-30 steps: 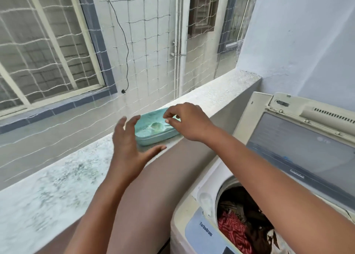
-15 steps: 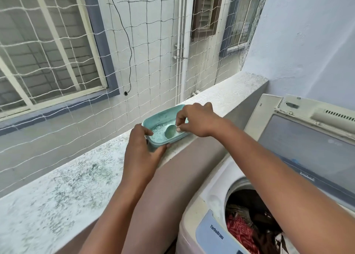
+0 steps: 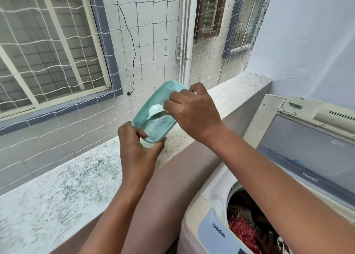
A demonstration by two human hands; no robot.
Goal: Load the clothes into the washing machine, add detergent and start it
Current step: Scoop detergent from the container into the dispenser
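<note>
A teal detergent box (image 3: 153, 107) is tilted up off the ledge, its far end raised, with pale powder lying in its low near end. My left hand (image 3: 139, 148) grips the box's near corner. My right hand (image 3: 193, 109) pinches the handle of a small white scoop (image 3: 156, 110) inside the box, above the powder. At the lower right stands the top-loading washing machine (image 3: 209, 232) with its lid (image 3: 307, 150) raised. Dark and red clothes (image 3: 247, 227) lie in its drum, partly hidden by my right forearm.
A speckled concrete ledge (image 3: 63, 192) runs from the lower left to the blue wall (image 3: 311, 42) at the right. White safety netting (image 3: 57, 92) rises along its outer edge. The machine stands close against the ledge's brown inner face (image 3: 172, 186).
My left hand closed on the box and lifted its near corner off the ledge, tilting it. My right hand took the scoop and raised it inside the box.
</note>
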